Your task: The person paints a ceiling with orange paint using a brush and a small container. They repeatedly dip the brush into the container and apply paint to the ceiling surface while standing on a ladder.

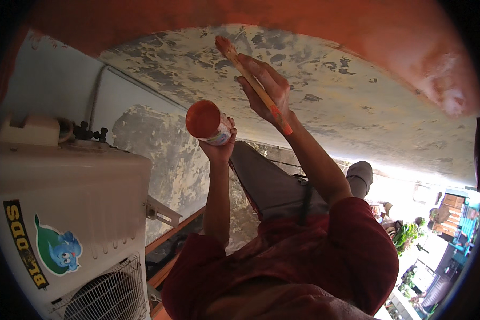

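Observation:
My left hand (222, 147) is wrapped round a small paint can (217, 129) with a printed label. Its mouth tilts toward me, and reddish-orange paint coats the inside. Up and to the right, my right hand (266, 88) grips a paintbrush (258, 88) by its wooden handle, which is smeared with orange at the rear end. The bristles are orange and lie close to the wall (197, 69), near the border between the orange painted band (261, 12) and the patchy, peeling cream-and-grey surface. Whether the bristles touch the wall I cannot tell.
An outdoor air-conditioner unit (101, 181) with stickers stands at the left on a metal bracket (162, 212). Behind it a pipe (95, 96) runs along the grey side wall (160, 144). Green plants (409, 234) and household clutter lie far below at the right.

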Demonstrator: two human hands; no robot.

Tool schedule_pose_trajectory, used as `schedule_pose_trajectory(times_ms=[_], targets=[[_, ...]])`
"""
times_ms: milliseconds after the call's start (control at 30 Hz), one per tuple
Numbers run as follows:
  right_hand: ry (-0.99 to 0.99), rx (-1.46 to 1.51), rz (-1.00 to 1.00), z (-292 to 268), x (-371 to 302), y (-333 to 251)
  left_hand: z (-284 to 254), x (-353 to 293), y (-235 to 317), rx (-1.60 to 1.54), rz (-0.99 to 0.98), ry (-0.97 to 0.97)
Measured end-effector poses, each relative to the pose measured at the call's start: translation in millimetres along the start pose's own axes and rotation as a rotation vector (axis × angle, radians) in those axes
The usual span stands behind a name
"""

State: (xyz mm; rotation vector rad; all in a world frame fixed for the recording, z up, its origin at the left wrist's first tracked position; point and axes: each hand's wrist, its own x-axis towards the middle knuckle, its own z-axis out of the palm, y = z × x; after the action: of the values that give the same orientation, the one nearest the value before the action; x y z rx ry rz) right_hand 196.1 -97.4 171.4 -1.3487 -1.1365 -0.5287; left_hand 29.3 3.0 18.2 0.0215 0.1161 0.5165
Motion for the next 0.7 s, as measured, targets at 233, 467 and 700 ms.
schedule_pose_trajectory(times_ms=[233,467,700], targets=[[0.161,-0.260,-0.105,-47.9,-10.5,36.3,-10.2,13.9,13.8,-0.006,-0.011,-0.045],[0.650,-0.573,0.218,-193.9,-65.9,41.5,-13.9,34.0,2.2,-0.037,-0.105,-0.048],[0.719,-0.538,0.149,-160.3,-73.9,56.0,-18.7,37.1,13.2,-0.029,-0.117,-0.053]])
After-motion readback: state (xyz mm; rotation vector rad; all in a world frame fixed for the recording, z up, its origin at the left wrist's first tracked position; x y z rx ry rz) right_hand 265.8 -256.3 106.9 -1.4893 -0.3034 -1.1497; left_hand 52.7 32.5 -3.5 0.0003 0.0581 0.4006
